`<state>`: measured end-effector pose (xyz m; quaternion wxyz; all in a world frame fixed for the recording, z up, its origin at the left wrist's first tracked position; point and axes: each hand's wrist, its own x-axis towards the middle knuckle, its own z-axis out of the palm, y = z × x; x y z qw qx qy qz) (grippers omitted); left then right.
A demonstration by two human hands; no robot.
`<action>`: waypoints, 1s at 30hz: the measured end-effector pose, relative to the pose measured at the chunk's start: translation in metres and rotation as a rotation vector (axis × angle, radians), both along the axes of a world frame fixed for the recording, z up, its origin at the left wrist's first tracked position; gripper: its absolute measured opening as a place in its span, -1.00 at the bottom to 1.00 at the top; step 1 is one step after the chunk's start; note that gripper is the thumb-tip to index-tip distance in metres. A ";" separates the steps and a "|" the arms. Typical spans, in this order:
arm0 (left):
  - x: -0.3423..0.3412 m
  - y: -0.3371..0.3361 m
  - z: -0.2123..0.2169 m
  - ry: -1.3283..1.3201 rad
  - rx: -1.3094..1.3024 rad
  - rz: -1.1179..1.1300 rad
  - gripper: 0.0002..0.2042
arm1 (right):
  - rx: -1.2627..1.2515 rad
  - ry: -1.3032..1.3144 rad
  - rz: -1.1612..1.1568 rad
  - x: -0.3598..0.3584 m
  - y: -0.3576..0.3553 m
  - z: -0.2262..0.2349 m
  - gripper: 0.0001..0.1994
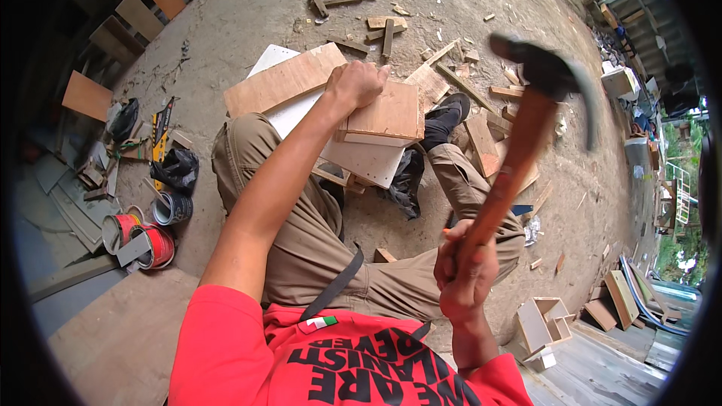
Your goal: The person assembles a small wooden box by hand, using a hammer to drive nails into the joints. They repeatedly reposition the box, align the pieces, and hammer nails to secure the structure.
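Observation:
My right hand (468, 265) is closed round the wooden handle of a claw hammer (519, 124), raised with its dark head up and the claw toward the right. My left hand (357, 89) rests with curled fingers where a plywood board (282, 81) meets a small plywood box (387, 111). Whatever is between those fingers, if anything, is hidden. Both wooden pieces lie on white panels (365, 162) between my legs; the lower panel has small holes along its edge.
Wood offcuts (481, 143) and scraps litter the ground ahead and right. A black plastic bag (407, 184) hangs below the panels. At left stand red cans (154, 246), a dark can (172, 207) and a yellow level (160, 131). A small wooden box (535, 323) sits at lower right.

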<state>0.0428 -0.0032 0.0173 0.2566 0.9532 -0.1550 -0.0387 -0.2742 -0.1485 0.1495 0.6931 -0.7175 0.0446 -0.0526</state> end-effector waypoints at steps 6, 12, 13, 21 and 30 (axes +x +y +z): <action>-0.002 -0.004 0.004 0.006 0.006 -0.030 -0.34 | -0.274 0.034 -0.022 0.013 0.006 -0.058 -0.51; 0.001 -0.002 0.006 0.006 0.026 -0.043 -0.33 | -0.158 0.537 0.000 -0.058 -0.005 -0.069 -0.63; 0.002 -0.003 0.007 0.009 0.021 -0.052 -0.33 | -0.162 0.541 -0.006 -0.058 -0.004 -0.067 -0.63; 0.001 0.001 0.000 0.010 0.039 -0.032 -0.34 | -0.054 -0.049 -0.034 0.005 0.009 -0.006 -0.45; -0.002 -0.001 -0.002 0.019 -0.008 -0.025 -0.33 | -0.404 0.414 0.045 -0.029 0.015 -0.082 -0.71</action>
